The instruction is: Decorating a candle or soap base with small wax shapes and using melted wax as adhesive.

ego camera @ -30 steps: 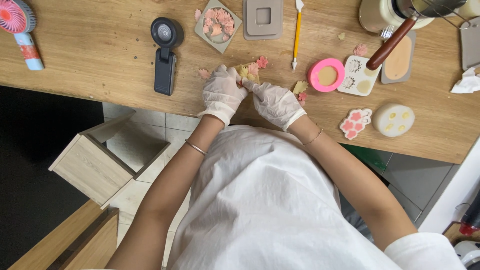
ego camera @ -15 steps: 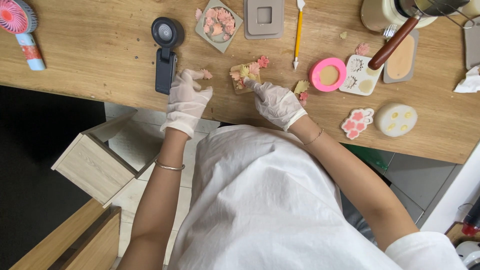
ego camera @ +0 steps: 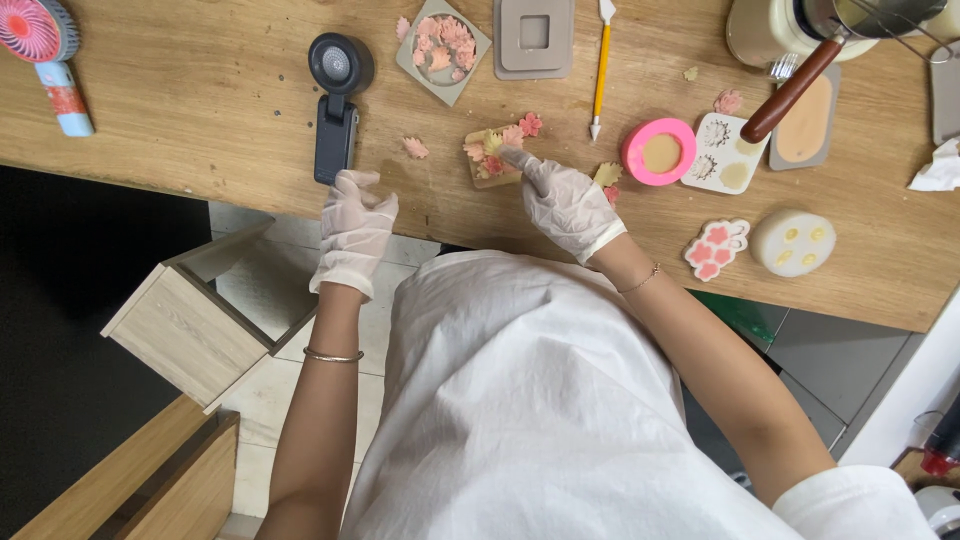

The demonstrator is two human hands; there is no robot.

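working at the near edge of a wooden tabletop [ego camera: 200, 110], two hands in thin translucent gloves are recorded.

- left hand [ego camera: 355, 228]: fingers loosely spread, nothing held, resting at the tabletop edge just below a dark phone-like stand [ego camera: 335, 120].
- right hand [ego camera: 568, 203]: forefinger extended and touching the leaves on a small wooden block [ego camera: 490, 160]; nothing is gripped.
- small wooden block: partly covered with small moulded leaves, pink and pale yellow, matte, serrated. judged part-done: loose pieces remain, among them one pink leaf [ego camera: 414, 147] beside the block and a yellow leaf [ego camera: 607, 174] near the right hand.
- flexible moulds, to the right: pink round mould [ego camera: 658, 150], cream leaf mould [ego camera: 722, 152], flower-shaped mould [ego camera: 716, 247], pale round mould [ego camera: 792, 241]; apparently soft silicone.
- farther: grey square dish [ego camera: 443, 38] heaped with pink leaves, grey square mould [ego camera: 533, 36], yellow modelling tool [ego camera: 601, 70], pan with brown handle [ego camera: 795, 85].
- far left: small pink handheld fan [ego camera: 45, 50].
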